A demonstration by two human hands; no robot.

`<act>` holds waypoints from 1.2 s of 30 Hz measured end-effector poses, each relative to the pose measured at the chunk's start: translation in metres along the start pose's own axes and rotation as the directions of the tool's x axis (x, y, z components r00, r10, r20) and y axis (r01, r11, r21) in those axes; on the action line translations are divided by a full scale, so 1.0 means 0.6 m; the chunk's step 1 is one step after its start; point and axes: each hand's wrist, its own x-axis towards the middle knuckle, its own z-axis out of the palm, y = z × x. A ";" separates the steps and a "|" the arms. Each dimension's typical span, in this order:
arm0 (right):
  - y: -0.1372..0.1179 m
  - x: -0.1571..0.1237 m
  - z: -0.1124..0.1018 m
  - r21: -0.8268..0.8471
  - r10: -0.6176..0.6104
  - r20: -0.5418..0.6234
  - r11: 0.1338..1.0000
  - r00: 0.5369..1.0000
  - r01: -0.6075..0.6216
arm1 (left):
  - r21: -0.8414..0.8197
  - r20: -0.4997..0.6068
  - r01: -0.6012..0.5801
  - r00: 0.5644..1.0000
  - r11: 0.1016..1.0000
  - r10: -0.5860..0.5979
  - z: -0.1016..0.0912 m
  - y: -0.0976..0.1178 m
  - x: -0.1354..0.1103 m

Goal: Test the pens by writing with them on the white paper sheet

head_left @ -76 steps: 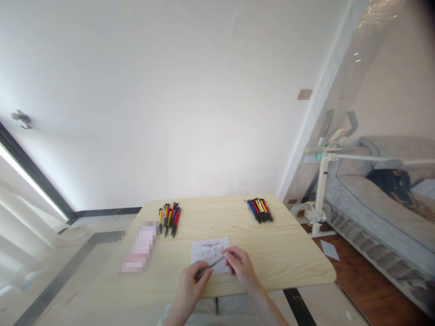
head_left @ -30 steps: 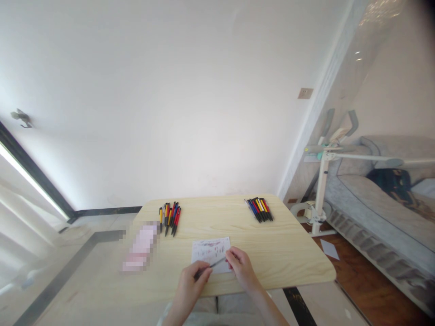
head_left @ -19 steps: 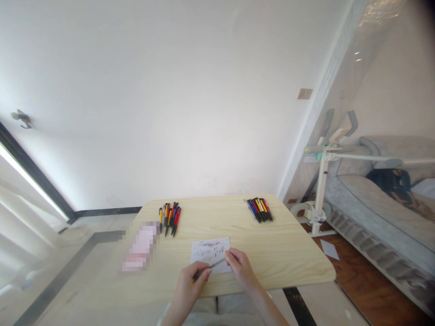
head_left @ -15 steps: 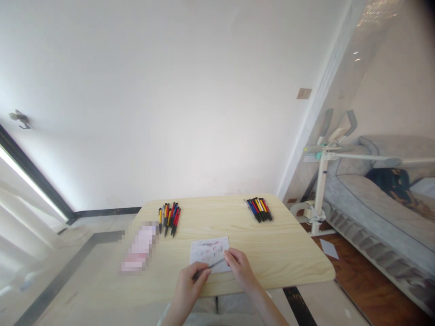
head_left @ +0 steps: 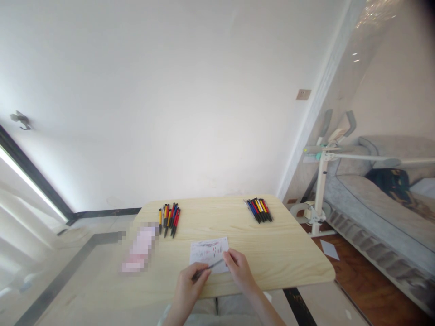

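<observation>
Near desk edge | left hand, right hand grip one pen over paper | pen ends hidden | paper unreadable | pink patch at left blurred

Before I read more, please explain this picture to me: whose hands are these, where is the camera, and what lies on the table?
There is no machine here. A person wears a camera on the head; it looks forward and down, so the two hands at the bottom are that person's own. The left hand and the right hand hold one thin pen between them, one at each end, over a small paper with marks. The paper lies on a light wooden table. Farther back lie a left bunch and a right bunch of coloured pens. A pink thing at the left is blurred; I cannot tell what it is. A grey sofa stands at the right.
</observation>
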 end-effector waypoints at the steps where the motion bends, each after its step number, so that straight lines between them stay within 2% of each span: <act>1: 0.000 -0.001 0.001 0.010 0.001 -0.002 1.000 1.000 -0.001 | 0.000 -0.001 -0.001 1.000 1.000 0.001 0.000 -0.001 0.000; 10: -0.002 -0.005 0.001 0.075 -0.001 0.031 0.997 1.000 -0.002 | -0.007 0.015 0.020 1.000 1.000 -0.020 0.000 0.000 0.003; 16: -0.014 -0.007 -0.002 0.094 -0.017 0.010 0.995 1.000 0.016 | -0.065 0.014 0.031 0.999 0.997 -0.030 0.002 -0.001 0.001; 22: -0.008 -0.005 -0.004 0.173 0.032 -0.039 0.985 0.999 -0.025 | -0.162 0.014 0.082 0.997 0.983 -0.081 0.000 0.002 -0.001; 30: -0.012 -0.001 -0.007 0.288 0.087 -0.049 0.955 0.995 -0.069 | -0.248 0.039 0.123 0.992 0.961 -0.117 -0.002 0.006 -0.002; 36: -0.009 0.000 -0.007 0.326 0.101 -0.060 0.942 0.993 -0.076 | -0.278 0.014 0.127 0.992 0.952 -0.128 0.001 -0.001 -0.001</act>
